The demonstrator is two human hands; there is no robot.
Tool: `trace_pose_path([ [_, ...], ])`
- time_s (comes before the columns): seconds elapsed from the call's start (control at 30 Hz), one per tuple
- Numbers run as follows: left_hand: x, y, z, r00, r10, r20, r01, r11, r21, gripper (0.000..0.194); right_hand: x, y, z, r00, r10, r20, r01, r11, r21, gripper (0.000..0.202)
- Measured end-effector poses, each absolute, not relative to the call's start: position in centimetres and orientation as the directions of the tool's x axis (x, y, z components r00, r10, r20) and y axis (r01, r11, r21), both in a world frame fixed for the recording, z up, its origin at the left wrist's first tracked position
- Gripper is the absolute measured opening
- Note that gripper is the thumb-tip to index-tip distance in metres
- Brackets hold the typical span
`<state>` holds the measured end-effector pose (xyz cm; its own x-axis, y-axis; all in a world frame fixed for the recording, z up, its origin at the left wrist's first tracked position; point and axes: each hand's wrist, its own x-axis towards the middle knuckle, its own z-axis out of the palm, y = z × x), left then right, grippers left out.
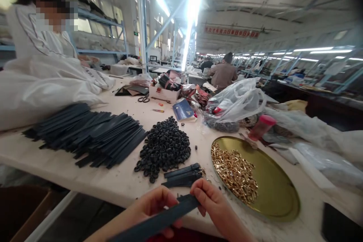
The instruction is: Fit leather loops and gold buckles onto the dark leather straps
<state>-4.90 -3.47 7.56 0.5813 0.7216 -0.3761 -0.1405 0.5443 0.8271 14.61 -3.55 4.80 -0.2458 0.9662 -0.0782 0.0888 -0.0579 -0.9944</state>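
A dark strap [159, 221] slants across the bottom of the head view, held between both hands above the table's near edge. My left hand [160, 206] is closed around its middle, the fingers curled beneath. At the strap's right end, my right hand [208, 198] pinches the tip between thumb and fingers. Just beyond the hands lies a small stack of finished-looking straps [183, 176] with gold bits at their ends. Behind that stack is a heap of small black loops [164, 145]. Gold buckles [234, 170] are piled in a round gold tray [279, 196] to the right.
Many loose dark strips [93, 132] cover the table's left side, beside a white sack [48, 83]. Farther back are scissors [143, 99], a blue booklet [184, 110], a white box [163, 93], a plastic bag [235, 98] and a pink-lidded jar [262, 126]. A person [42, 26] stands at left.
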Motion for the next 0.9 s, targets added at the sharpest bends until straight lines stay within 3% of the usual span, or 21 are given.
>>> trace_pose_path([
  [0.07, -5.1, -3.0, 6.8, 0.693, 0.542, -0.476, -0.110, 0.732, 0.672, 0.038, 15.2, -2.8, 4.9, -0.302, 0.951, -0.057, 0.285, 0.033, -0.958, 0.022],
  [0.17, -4.3, -1.8, 5.7, 0.691, 0.472, -0.548, -0.048, 0.785, 0.617, 0.037, 15.5, 0.0, 4.4, -0.376, 0.924, -0.070, 0.525, 0.151, -0.838, 0.010],
  [0.23, -3.5, -0.9, 5.0, 0.629, 0.543, -0.556, -0.074, 0.754, 0.652, 0.033, 16.0, 3.2, 3.7, -0.319, 0.946, -0.048, 0.706, 0.203, -0.678, 0.013],
  [0.3, -2.7, 0.1, 4.4, 0.567, 0.600, -0.565, -0.131, 0.742, 0.657, 0.029, 16.8, 7.0, 2.8, -0.161, 0.985, 0.065, 0.913, 0.173, -0.370, 0.019],
  [0.4, -2.1, 1.6, 3.7, 0.515, 0.621, -0.591, -0.189, 0.754, 0.629, 0.024, 18.0, 11.9, 0.9, -0.109, 0.992, 0.062, 0.968, 0.120, -0.220, 0.020],
  [0.63, -1.6, 4.0, 2.8, 0.523, 0.600, -0.605, -0.223, 0.782, 0.583, 0.026, 19.9, 14.5, -0.9, -0.084, 0.996, 0.001, 0.988, 0.083, -0.128, 0.019],
  [0.7, -1.2, 4.2, 2.6, 0.506, 0.627, -0.592, -0.186, 0.750, 0.635, 0.023, 19.9, 13.4, -0.2, -0.043, 0.999, 0.009, 0.973, 0.044, -0.227, 0.015],
  [0.77, -0.8, 4.3, 2.4, 0.460, 0.697, -0.550, -0.108, 0.659, 0.744, 0.018, 19.3, 11.5, 0.6, 0.031, 0.998, -0.051, 0.821, -0.054, -0.569, 0.020],
  [0.8, -0.6, 4.2, 2.4, 0.438, 0.736, -0.515, -0.053, 0.594, 0.803, 0.018, 18.7, 10.3, 1.0, 0.051, 0.991, -0.122, 0.616, -0.127, -0.777, 0.023],
  [0.83, -0.4, 4.2, 2.3, 0.420, 0.774, -0.473, 0.008, 0.518, 0.855, 0.020, 17.9, 9.1, 1.3, 0.044, 0.980, -0.196, 0.356, -0.198, -0.913, 0.026],
  [0.9, -0.1, 3.8, 2.3, 0.389, 0.829, -0.402, 0.140, 0.378, 0.915, 0.027, 16.3, 6.6, 1.6, 0.007, 0.956, -0.292, -0.093, -0.291, -0.952, 0.027],
])
